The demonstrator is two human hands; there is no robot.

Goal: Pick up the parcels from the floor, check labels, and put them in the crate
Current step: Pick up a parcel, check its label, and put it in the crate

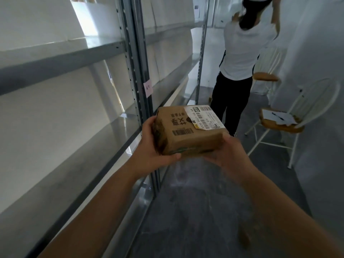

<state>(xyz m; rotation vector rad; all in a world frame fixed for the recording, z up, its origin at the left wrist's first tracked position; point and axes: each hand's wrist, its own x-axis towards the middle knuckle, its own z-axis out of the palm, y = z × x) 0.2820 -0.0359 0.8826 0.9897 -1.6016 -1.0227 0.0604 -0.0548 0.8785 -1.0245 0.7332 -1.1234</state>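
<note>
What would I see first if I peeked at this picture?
First, the brown cardboard parcel in the middle, held up by the left hand and the right hand, with a white barcode label on its top. Next, a person in a white shirt stands ahead, back turned, between grey metal shelving on the left and a white chair on the right.

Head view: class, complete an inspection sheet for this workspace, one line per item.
Surface: grey floor with a pale scuffed patch.
Job's things: cardboard parcel lifted, white label on top; crate not in view.
Clutter: papers on a white chair.
Grippers: left hand and right hand both hold the parcel.
Cables: nothing seen.
Surroundings: metal shelving at left with pink note; another person ahead, back turned.
</note>
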